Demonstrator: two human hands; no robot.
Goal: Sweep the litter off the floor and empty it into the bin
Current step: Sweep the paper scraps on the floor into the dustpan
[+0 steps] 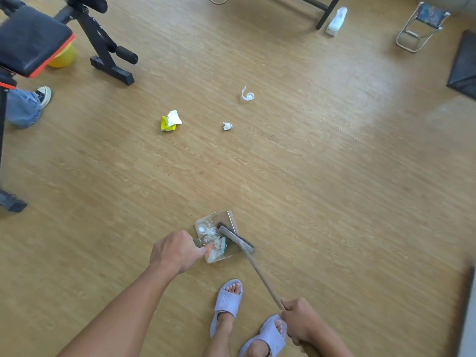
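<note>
My left hand (175,251) grips the handle of a clear dustpan (229,217) that rests on the wooden floor and holds several bits of litter. My right hand (300,318) holds the long stick of a broom, whose dark brush head (235,237) lies across the pan's right side. Farther ahead on the floor lie a yellow packet with white tissue (170,121), a crumpled white paper ball (227,126) and a curled white strip (247,94). No bin is clearly in view.
A black exercise bench (33,39) with a yellow ball (63,57) under it stands at the upper left, beside another person's leg and sneaker (28,104). A table leg (328,11), white bottle (336,20), folding stool (422,27) and dark bag (463,68) line the far right.
</note>
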